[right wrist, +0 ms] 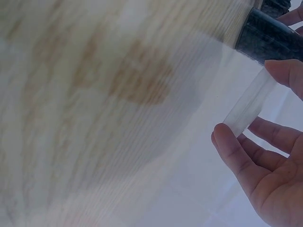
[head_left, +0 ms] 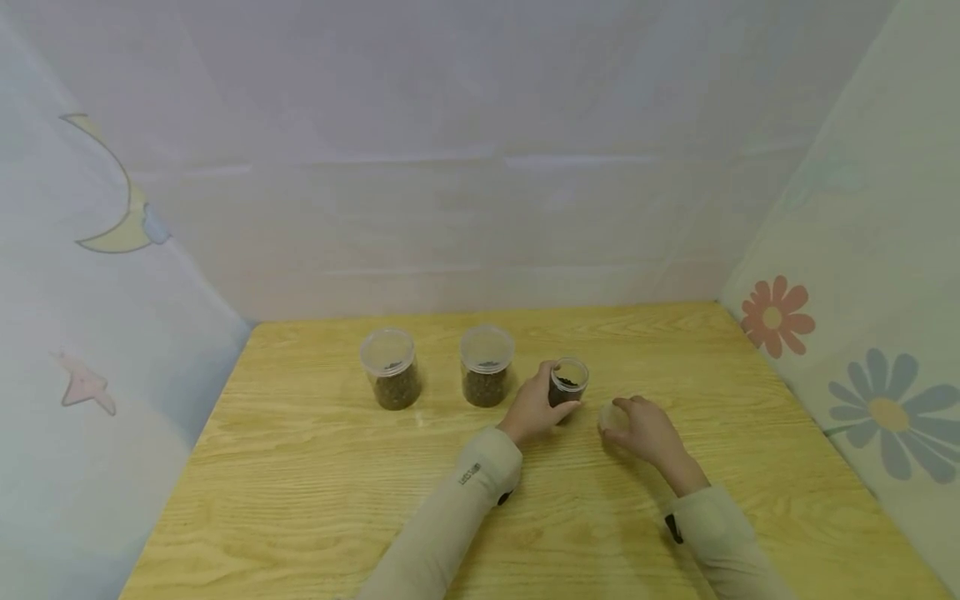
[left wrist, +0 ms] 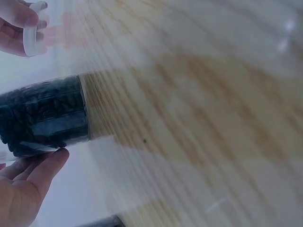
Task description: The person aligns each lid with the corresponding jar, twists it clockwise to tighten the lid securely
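A small clear jar [head_left: 568, 393] without a lid stands upright on the table, filled with dark bean-like pieces. My left hand [head_left: 532, 411] grips its left side between thumb and fingers. In the left wrist view the same jar [left wrist: 45, 116] shows its dark contents through the wall, with fingertips against it. To the right of the jar, my right hand [head_left: 648, 431] holds a round translucent lid [head_left: 611, 419] by its rim. The right wrist view shows that lid [right wrist: 249, 104] edge-on, pinched between thumb and fingers, apart from the jar.
Two larger lidded jars, a left one [head_left: 395, 387] and a middle one [head_left: 484, 385], stand left of my left hand with dark contents. The wooden table [head_left: 300, 500] meets a pale cloth backdrop [head_left: 480, 225] behind and printed cloth on both sides.
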A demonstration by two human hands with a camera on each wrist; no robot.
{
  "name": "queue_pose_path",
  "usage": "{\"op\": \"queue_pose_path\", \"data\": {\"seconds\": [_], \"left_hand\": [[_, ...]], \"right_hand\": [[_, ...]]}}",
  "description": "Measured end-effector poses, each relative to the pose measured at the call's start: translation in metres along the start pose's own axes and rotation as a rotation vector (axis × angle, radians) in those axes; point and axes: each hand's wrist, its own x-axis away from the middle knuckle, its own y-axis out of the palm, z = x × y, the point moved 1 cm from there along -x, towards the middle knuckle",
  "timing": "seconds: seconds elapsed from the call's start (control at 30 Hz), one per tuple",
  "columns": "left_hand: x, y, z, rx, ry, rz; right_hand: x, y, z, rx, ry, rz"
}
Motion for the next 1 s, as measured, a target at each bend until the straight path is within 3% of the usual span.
{"op": "queue_pose_path", "data": {"seconds": [0.37,0.63,1.0], "left_hand": [[0.008,-0.005,0.006,-0.044,-0.002,-0.010],[0.016,-0.009,0.008,-0.029,-0.034,-0.027],[0.022,-0.010,0.007,-0.043,-0.025,-0.031]], "right_hand": [[0.005,0.000,-0.001,0.003,-0.017,0.027],[0.006,-0.001,0.000,0.019,-0.031,0.036],[0.009,-0.001,-0.001,-0.006,-0.030,0.029]]}}
